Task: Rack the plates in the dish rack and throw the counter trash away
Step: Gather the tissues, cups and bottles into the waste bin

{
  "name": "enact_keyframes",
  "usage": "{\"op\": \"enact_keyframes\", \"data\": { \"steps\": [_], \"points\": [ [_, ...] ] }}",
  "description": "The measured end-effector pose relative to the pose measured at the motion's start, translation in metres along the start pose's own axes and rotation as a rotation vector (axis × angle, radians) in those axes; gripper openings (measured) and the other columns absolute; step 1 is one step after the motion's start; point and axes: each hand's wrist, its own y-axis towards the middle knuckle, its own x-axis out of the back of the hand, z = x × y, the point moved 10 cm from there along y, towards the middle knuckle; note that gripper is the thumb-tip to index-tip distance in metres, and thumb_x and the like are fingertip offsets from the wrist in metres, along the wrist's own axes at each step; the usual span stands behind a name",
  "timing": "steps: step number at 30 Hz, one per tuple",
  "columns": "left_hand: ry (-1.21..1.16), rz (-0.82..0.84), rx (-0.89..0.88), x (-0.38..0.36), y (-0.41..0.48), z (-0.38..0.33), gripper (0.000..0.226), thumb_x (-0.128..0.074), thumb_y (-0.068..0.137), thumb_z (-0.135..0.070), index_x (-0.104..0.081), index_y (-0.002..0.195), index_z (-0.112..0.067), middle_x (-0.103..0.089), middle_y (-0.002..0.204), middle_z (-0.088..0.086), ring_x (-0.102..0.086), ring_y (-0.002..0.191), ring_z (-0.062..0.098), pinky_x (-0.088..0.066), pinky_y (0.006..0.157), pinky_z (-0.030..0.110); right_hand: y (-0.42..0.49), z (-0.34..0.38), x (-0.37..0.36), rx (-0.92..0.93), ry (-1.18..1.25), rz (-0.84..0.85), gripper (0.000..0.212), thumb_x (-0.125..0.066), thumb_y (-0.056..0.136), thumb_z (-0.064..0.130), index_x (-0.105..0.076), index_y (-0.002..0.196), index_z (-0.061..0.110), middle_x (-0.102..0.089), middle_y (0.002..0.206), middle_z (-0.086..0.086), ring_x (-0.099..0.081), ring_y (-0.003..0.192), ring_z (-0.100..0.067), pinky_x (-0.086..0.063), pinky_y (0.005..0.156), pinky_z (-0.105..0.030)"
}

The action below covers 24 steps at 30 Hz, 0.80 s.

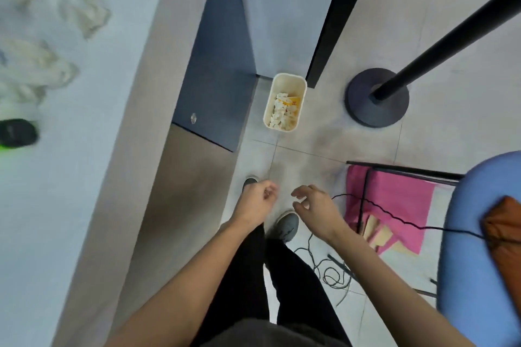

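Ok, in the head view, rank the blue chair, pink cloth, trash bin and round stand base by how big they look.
1. Blue chair, though nearest the camera
2. Pink cloth
3. Then round stand base and trash bin, too alike to rank

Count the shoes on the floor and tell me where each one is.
2. The left shoe is beside the counter base, partly hidden behind the left hand. The right shoe is between the forearms, just below the right hand.

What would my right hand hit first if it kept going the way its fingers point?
Probably your left hand: your right hand points its loosely curled fingers left at it across a small gap, though depth is unclear.
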Motion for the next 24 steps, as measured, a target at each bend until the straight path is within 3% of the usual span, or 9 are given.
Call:
{"op": "enact_keyframes", "data": {
  "steps": [8,14,17,20,24],
  "points": [
    [-0.037,-0.095,-0.099,0.064,-0.120,-0.044,0.017,-0.059,0.094,-0.013,-0.071,0.105,-0.018,-0.073,0.094,-0.007,-0.066,0.086,0.009,-0.051,0.082,0.021,-0.102,0.079,0.004,0.130,0.037,-0.030,0.019,-0.058,0.090,0.009,-0.066,0.108,0.011,-0.062,0.104,-0.005,-0.064,0.083,-0.018,-0.044,0.076,-0.021],
    [-0.056,-0.210,-0.251,0.128,-0.210,-0.053,0.018,-0.057,0.097,-0.013,-0.070,0.108,-0.019,-0.069,0.097,-0.009,-0.063,0.086,0.003,-0.050,0.078,0.018,-0.154,0.156,-0.001,0.344,-0.058,-0.087,0.014,-0.057,0.091,0.010,-0.066,0.101,0.015,-0.066,0.100,-0.001,-0.064,0.083,-0.013,-0.052,0.078,-0.034],
    [-0.030,-0.272,-0.357,0.158,-0.259,-0.045,0.016,-0.058,0.096,-0.018,-0.069,0.108,-0.021,-0.067,0.096,-0.016,-0.060,0.086,-0.004,-0.046,0.073,0.012,-0.184,0.198,-0.014,0.446,-0.090,-0.119,0.015,-0.057,0.091,0.009,-0.067,0.100,0.017,-0.067,0.097,0.004,-0.062,0.083,-0.010,-0.051,0.074,-0.029],
    [-0.052,-0.406,-0.405,0.195,-0.308,-0.025,0.018,-0.061,0.093,-0.008,-0.071,0.106,-0.016,-0.067,0.093,-0.015,-0.061,0.085,-0.003,-0.038,0.069,0.005,-0.219,0.242,-0.040,0.554,-0.079,-0.130,0.016,-0.057,0.092,0.006,-0.067,0.099,0.018,-0.065,0.096,0.005,-0.060,0.085,-0.006,-0.047,0.071,-0.015],
    [-0.153,-0.558,-0.376,0.236,-0.373,0.019,0.019,-0.059,0.094,-0.008,-0.071,0.106,-0.016,-0.071,0.097,-0.011,-0.064,0.088,0.005,-0.047,0.075,0.014,-0.258,0.293,-0.084,0.667,-0.109,-0.100,0.016,-0.058,0.092,0.006,-0.067,0.098,0.017,-0.065,0.097,0.009,-0.058,0.089,-0.002,-0.044,0.071,-0.008]
  ]
}}
